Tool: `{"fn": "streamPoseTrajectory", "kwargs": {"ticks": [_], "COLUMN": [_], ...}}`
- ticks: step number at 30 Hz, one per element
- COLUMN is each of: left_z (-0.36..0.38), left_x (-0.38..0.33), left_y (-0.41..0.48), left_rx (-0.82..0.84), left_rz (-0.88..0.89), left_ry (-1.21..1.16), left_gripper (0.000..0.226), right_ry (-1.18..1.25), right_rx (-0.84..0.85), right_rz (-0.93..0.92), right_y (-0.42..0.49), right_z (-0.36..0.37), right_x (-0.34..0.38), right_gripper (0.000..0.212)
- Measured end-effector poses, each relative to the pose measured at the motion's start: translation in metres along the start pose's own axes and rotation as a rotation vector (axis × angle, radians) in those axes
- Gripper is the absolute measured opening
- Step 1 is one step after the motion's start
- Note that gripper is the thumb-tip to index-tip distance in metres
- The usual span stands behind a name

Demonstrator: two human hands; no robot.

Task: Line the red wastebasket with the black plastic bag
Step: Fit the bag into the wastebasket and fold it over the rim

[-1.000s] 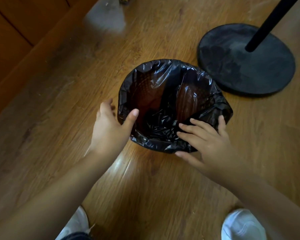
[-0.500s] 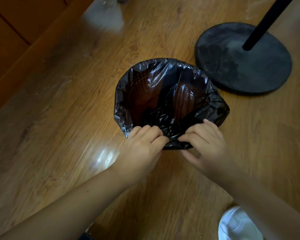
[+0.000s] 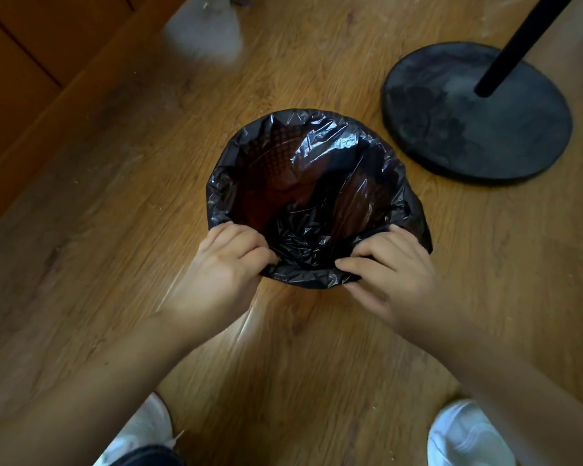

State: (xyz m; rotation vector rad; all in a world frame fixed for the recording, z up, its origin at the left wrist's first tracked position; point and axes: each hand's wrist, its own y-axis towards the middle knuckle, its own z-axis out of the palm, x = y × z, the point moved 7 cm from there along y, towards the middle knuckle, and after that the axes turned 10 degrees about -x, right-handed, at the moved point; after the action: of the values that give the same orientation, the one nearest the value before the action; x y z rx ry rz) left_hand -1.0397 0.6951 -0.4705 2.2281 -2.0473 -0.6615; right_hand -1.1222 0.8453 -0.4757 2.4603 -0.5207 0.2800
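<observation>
**Two hands gripping the near rim; liner almost seated**

Position: the red wastebasket (image 3: pixel 270 163) is found standing on the wooden floor (image 3: pixel 115 230), near the round black stand base (image 3: pixel 468 122). The black plastic bag (image 3: pixel 334 142) is seated inside it. The bag's mouth is turned out over the rim along the far and side arcs. The red mesh wall is seen through the film, and slack film is bunched at the bottom.

Hands: the left hand (image 3: pixel 229 264) is curled round the bag's edge at the near-left of the rim. The right hand (image 3: pixel 391 267) is curled likewise at the near-right, with film pinched under the thumb.

Change noted: a second ago both hands were open, the left at the side of the rim and the right laid flat on the near edge. Half a second ago they were closed on the film close together at the near middle. They are now set apart, and the edge is drawn out between them.

Assessment: the near arc is judged to be the last one left to secure, and it is being stretched over the rim. The lining is judged nearly complete; the overhang remains to be pulled down and released. A hard pull could tear the thin film or lift the far edge.
</observation>
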Motion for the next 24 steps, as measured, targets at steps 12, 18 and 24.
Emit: {"fn": "streamPoseTrajectory", "kwargs": {"ticks": [12, 18, 24], "left_z": [0.011, 0.004, 0.0], "left_x": [-0.039, -0.029, -0.019], "left_y": [0.001, -0.005, -0.005], "left_rx": [0.055, 0.089, 0.084], "left_rz": [0.096, 0.104, 0.07], "left_ry": [-0.082, -0.042, -0.012], "left_gripper": [0.021, 0.023, 0.024], "right_ry": [-0.021, -0.081, -0.065], "right_rx": [-0.021, -0.097, -0.074], "right_rz": [0.041, 0.046, 0.028], "right_y": [0.008, 0.0, -0.003], "right_z": [0.01, -0.007, -0.005], "right_x": [0.02, 0.003, 0.006], "right_gripper": [0.006, 0.008, 0.017]}}
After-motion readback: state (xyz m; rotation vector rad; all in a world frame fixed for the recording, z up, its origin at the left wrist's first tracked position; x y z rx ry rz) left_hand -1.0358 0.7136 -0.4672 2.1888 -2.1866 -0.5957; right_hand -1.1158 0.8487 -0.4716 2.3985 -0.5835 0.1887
